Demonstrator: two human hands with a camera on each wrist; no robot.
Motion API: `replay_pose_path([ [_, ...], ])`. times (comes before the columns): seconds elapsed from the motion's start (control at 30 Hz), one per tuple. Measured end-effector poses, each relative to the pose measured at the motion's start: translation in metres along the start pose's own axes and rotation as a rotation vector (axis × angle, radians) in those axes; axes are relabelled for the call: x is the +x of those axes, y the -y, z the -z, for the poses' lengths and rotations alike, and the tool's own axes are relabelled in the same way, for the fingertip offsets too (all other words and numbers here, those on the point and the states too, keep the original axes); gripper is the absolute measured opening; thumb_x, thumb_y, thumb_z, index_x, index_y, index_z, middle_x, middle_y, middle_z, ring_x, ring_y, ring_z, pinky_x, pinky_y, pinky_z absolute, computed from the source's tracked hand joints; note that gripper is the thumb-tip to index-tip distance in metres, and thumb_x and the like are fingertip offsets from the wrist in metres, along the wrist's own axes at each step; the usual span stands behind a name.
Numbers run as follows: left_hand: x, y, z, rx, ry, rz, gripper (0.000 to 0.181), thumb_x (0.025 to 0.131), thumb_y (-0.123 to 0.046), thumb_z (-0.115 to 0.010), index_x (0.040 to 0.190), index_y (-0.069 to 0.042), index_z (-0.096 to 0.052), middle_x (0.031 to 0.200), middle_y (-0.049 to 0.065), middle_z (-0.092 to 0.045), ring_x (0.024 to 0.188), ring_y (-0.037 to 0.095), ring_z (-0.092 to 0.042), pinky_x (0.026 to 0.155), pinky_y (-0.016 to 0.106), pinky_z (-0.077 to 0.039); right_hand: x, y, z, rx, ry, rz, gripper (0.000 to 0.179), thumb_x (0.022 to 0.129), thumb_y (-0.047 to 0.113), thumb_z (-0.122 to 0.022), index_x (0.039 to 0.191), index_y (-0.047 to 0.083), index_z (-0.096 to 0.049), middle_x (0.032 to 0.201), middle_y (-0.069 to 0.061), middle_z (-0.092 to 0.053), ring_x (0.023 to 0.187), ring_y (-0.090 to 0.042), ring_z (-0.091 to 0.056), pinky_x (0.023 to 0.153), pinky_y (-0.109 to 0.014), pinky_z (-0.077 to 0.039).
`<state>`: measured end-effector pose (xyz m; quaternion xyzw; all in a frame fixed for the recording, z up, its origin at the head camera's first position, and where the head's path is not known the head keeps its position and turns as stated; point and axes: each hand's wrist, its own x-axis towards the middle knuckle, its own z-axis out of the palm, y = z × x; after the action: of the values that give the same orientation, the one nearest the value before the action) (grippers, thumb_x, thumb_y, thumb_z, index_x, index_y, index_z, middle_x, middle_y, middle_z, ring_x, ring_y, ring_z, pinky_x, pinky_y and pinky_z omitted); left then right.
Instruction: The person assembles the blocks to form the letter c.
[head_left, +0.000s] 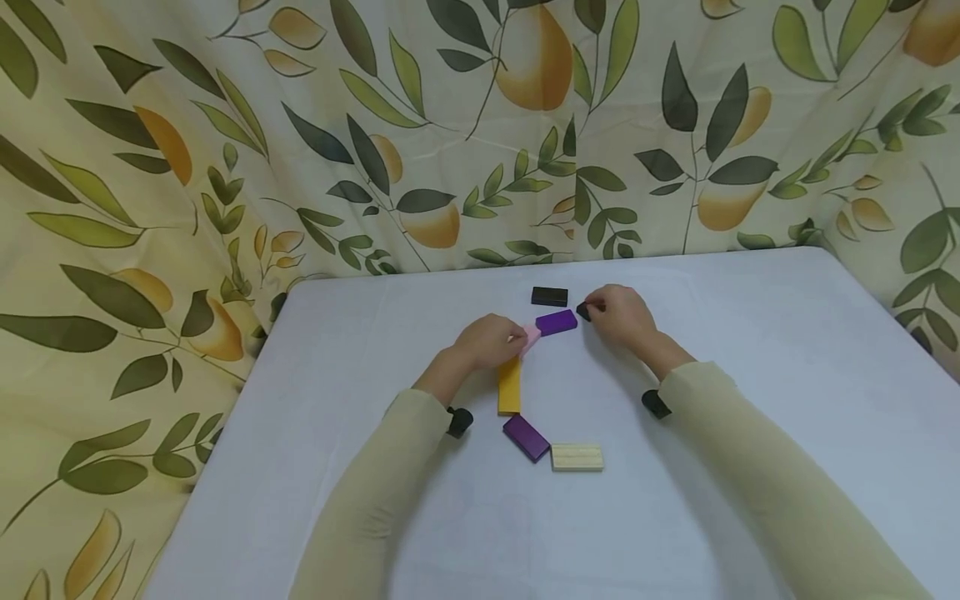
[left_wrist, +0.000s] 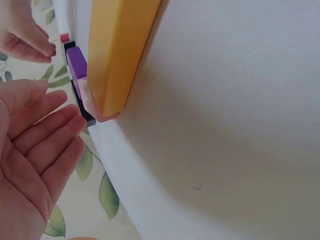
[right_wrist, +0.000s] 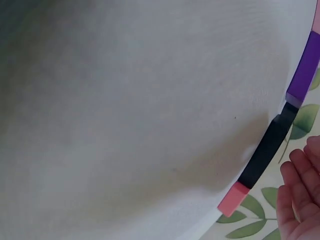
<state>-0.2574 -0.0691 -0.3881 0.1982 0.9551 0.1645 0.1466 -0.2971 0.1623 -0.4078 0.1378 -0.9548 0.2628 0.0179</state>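
Observation:
My left hand (head_left: 491, 340) hovers beside the pink block (head_left: 531, 337) and the top of the yellow block (head_left: 509, 387). In the left wrist view its fingers (left_wrist: 57, 122) are loosely extended, with nothing between them. My right hand (head_left: 618, 312) is over a black block (head_left: 582, 312), covering most of it in the head view. The right wrist view shows that black block (right_wrist: 267, 150) between a purple block (right_wrist: 305, 70) and a coral-red block (right_wrist: 233, 199); the hand's relaxed fingers (right_wrist: 300, 172) lie apart from it.
Another black block (head_left: 550, 297) lies behind the purple block (head_left: 557, 322). Toward the front, a dark purple block (head_left: 527, 438) and a cream ridged block (head_left: 577, 457) continue the curved row. The white tabletop (head_left: 375, 333) meets a leaf-patterned curtain (head_left: 450, 125) at the back.

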Motion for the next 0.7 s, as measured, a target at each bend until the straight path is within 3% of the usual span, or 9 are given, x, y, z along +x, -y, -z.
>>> replay_pose_path([
  [0.2, -0.007, 0.002, -0.004, 0.023, 0.004, -0.026, 0.034, 0.096, -0.028, -0.047, 0.124, -0.014, -0.06, 0.118, -0.001, -0.061, 0.11, 0.016, -0.052, 0.096, 0.03, -0.037, -0.006, -0.005, 0.006, -0.018, -0.007, -0.006, 0.023, 0.087, 0.004, -0.053, 0.103, -0.007, -0.066, 0.107, -0.024, -0.061, 0.107, -0.038, -0.051, 0.092, -0.049, -0.037],
  [0.43, -0.028, 0.001, -0.009, 0.023, 0.009, -0.113, 0.034, 0.096, -0.028, -0.047, 0.125, -0.013, -0.059, 0.123, -0.002, -0.058, 0.115, 0.016, -0.051, 0.096, 0.03, -0.037, -0.011, -0.011, 0.012, -0.065, 0.008, 0.022, 0.026, 0.084, 0.001, -0.055, 0.107, -0.008, -0.063, 0.109, -0.026, -0.059, 0.104, -0.041, -0.052, 0.091, -0.051, -0.037],
  [0.7, -0.058, -0.021, -0.019, 0.097, 0.06, -0.383, 0.038, 0.097, -0.029, -0.047, 0.128, -0.01, -0.055, 0.133, 0.001, -0.049, 0.123, 0.011, -0.043, 0.098, 0.026, -0.035, -0.005, -0.009, 0.013, -0.11, 0.117, 0.101, 0.032, 0.081, -0.006, -0.056, 0.112, -0.013, -0.058, 0.112, -0.029, -0.057, 0.11, -0.044, -0.048, 0.095, -0.051, -0.034],
])
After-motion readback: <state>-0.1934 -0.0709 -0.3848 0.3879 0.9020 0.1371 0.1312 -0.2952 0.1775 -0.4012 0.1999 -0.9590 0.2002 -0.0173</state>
